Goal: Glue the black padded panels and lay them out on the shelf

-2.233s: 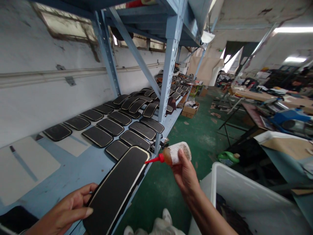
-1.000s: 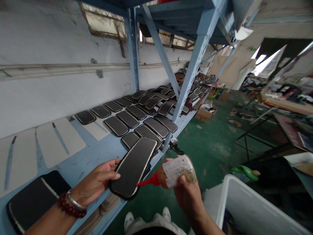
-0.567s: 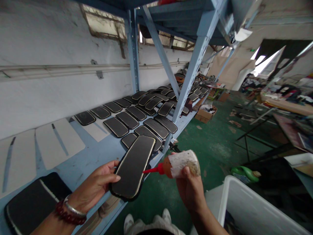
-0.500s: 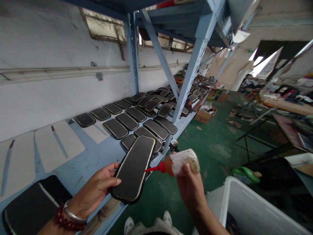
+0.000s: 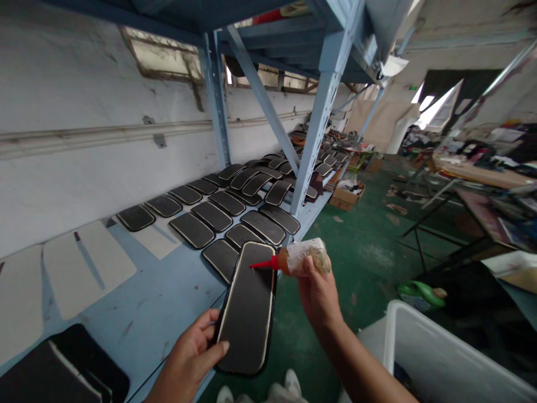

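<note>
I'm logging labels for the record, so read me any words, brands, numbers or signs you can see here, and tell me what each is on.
No text can be read.
Glue bottle in the right hand: its white wrap shows only smudges.
Black pad held by the left hand: no marking.
Small green sign by the far doorway: too small and blurred to read.
Cardboard box on the floor: no print legible.
</note>
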